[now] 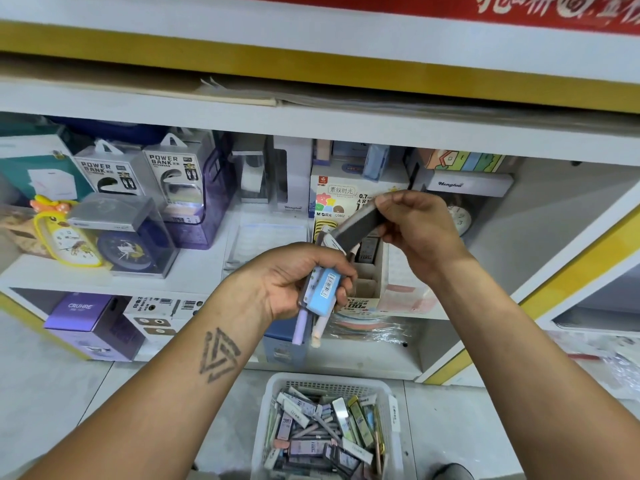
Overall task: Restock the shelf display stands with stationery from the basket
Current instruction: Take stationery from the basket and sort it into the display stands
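The right hand (420,230) pinches one end of a flat grey pack (356,226) just above the cardboard display stand (372,271), beside the left hand (294,278), which grips a bundle of pastel stationery (320,296), while the white basket (277,393) of mixed packs sits below on the floor.

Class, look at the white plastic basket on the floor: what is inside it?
The white plastic basket holds a loose heap of small flat stationery packs in grey, lilac and green. Lower layers and the basket's bottom are covered.
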### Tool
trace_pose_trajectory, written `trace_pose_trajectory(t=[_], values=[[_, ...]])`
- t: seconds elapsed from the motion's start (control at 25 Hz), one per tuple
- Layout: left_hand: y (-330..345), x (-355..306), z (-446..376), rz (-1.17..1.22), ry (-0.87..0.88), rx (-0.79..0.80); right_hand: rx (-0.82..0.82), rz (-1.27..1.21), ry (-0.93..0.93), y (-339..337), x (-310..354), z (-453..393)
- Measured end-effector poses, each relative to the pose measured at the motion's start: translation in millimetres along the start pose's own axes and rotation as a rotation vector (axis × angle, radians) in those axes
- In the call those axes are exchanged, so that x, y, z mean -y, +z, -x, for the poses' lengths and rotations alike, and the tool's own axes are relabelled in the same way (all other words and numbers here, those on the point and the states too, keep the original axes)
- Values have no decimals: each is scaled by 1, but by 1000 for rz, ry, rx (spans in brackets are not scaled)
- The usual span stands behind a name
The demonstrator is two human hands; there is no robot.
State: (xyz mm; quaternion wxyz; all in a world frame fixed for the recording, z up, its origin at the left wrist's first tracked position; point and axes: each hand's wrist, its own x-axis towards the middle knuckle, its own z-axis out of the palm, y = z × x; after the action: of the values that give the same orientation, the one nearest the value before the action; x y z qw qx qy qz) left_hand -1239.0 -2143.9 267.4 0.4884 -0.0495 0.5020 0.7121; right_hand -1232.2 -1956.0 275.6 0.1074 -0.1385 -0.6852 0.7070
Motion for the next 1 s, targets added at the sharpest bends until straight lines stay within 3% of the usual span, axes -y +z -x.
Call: trace_pose_trajectory(t=[0.2,0.32,0.52,0.68,0.76,0.92,1.0], values=[[-5,-5,-1,131,79,-116,85,-75,-93,-7,8,2],[-4,-10,2,234,167,-102,138,-110,-234,-10,9,5],[-4,-13,0,293,295,-203,497,216,-328,-13,1,15],[-3,-11,0,152,354,-280,614,316,-268,-18,1,18],[0,-11,0,56,396,-326,578,326,-233,-16,3,19],[6,-8,-2,-40,436,-343,262,383,-176,-11,4,14],[10,-5,-2,-92,414,-288,252,416,-176,-7,2,12]])
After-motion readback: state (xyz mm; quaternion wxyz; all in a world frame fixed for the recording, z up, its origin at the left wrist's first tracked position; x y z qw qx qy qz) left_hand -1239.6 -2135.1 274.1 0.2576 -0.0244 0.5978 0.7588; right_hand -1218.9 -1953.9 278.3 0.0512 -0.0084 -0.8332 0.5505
